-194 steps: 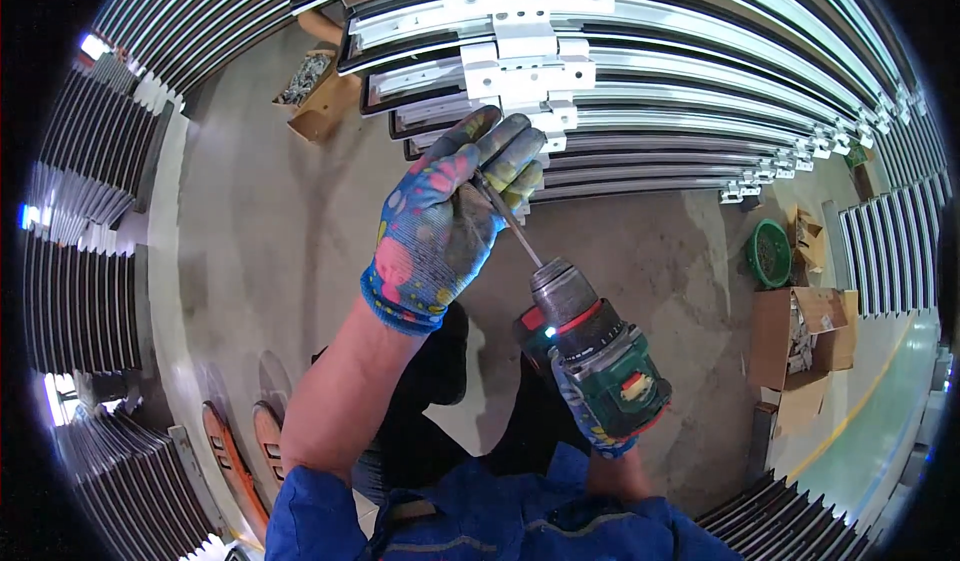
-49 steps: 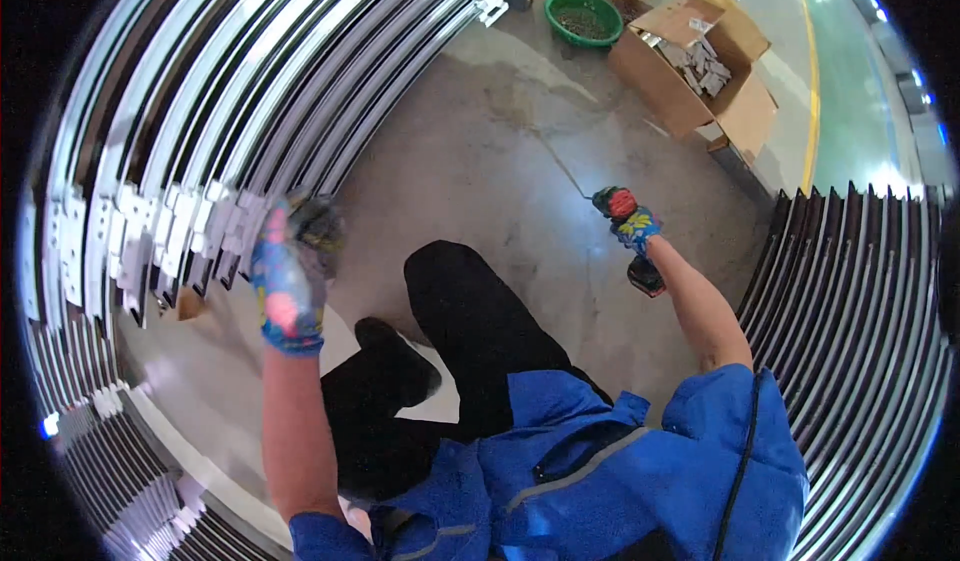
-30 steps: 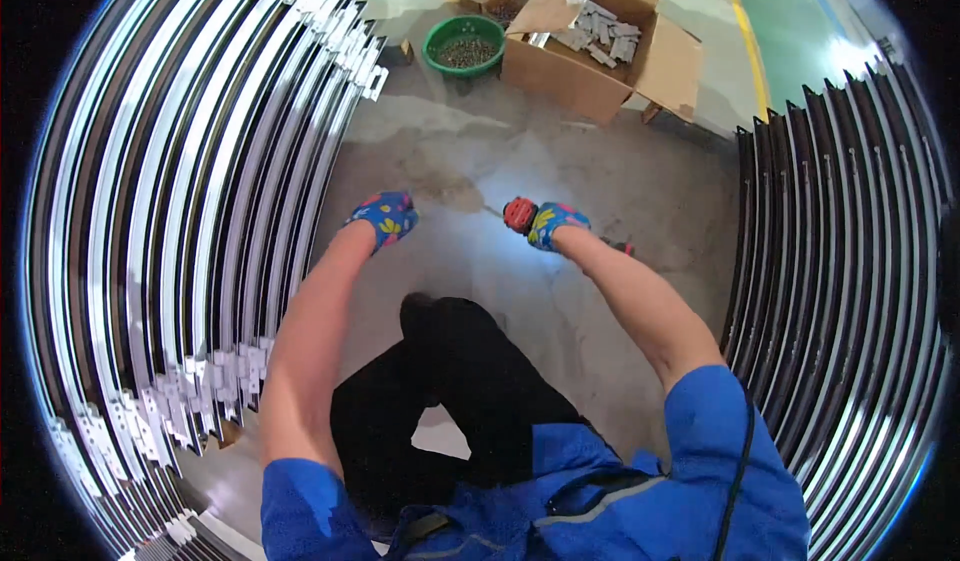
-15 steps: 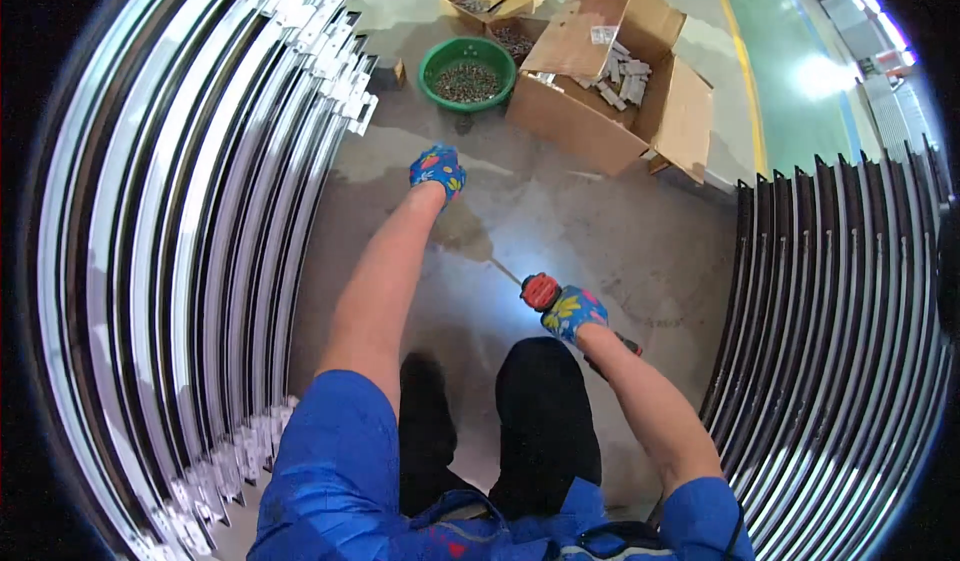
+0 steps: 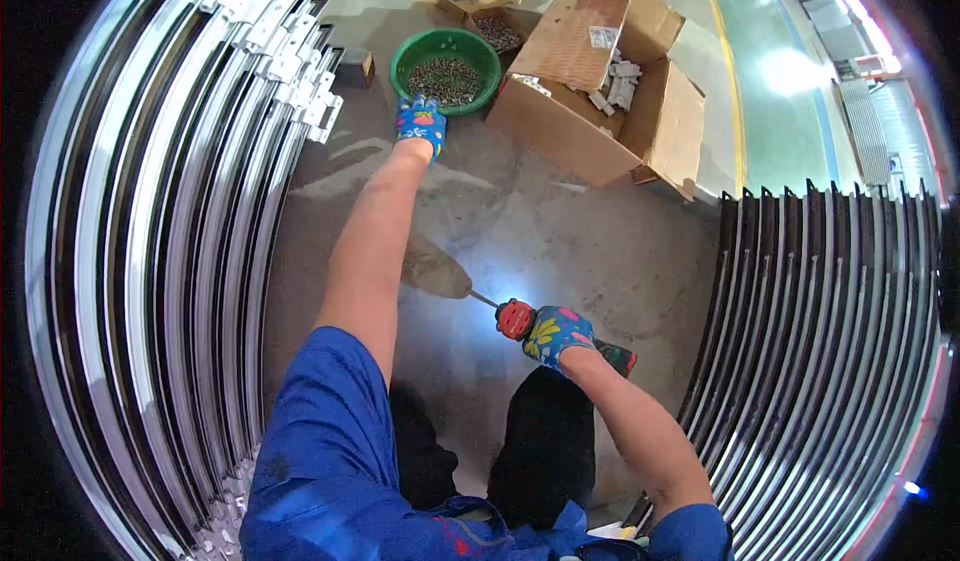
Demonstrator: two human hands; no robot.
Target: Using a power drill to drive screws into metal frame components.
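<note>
Farther out than a moment ago, the left hand (image 5: 421, 131) now meets the near rim of the green basin (image 5: 487, 69); whether its fingers are spread, narrowed or pinching anything cannot be told. The right hand (image 5: 560, 338) is wrapped around the drill (image 5: 515, 319), low on the near side, its bit (image 5: 484, 300) pointing left. Small metal pieces (image 5: 445, 79) lie loose in the basin, so picking looks unfinished. White brackets (image 5: 290, 56) sit at the far ends of the left stack of bars (image 5: 150, 261), so that much seems done; how many places remain is unclear. Gray parts (image 5: 620, 86) are left in the cardboard box (image 5: 560, 126), which crowds the basin's right side. Another stack of bars (image 5: 800, 291) lines the right, and the basin's raised near rim is probably the main obstacle for the fingers
</note>
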